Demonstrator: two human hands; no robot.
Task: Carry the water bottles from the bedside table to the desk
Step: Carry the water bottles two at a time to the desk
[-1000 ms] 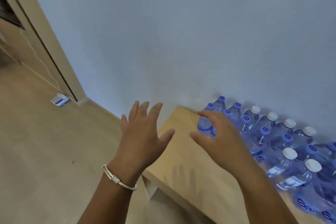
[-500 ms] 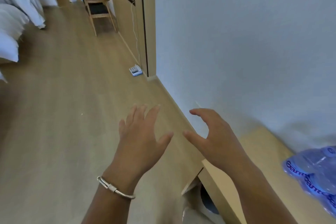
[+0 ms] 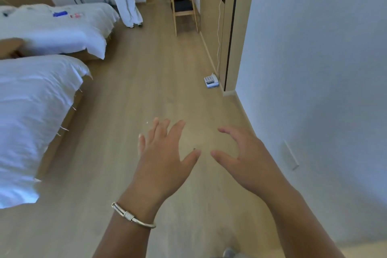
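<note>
Bottles nowhere in view. Left hand (image 3: 165, 159) and right hand (image 3: 245, 159) empty, fingers spread wide over bare floor (image 3: 146, 81), between bed (image 3: 37, 98) and wall (image 3: 314, 69). Probably heavy when full, smooth, slippery; best gripped around the body.

two bare forearms seen from above, no sleeves worn, left hand (image 3: 165, 159) and right hand (image 3: 245, 159) without rings or gloves, a thin silver bangle (image 3: 130, 216) with a coiled wire wrap worn on the left wrist, nails kept short
</note>
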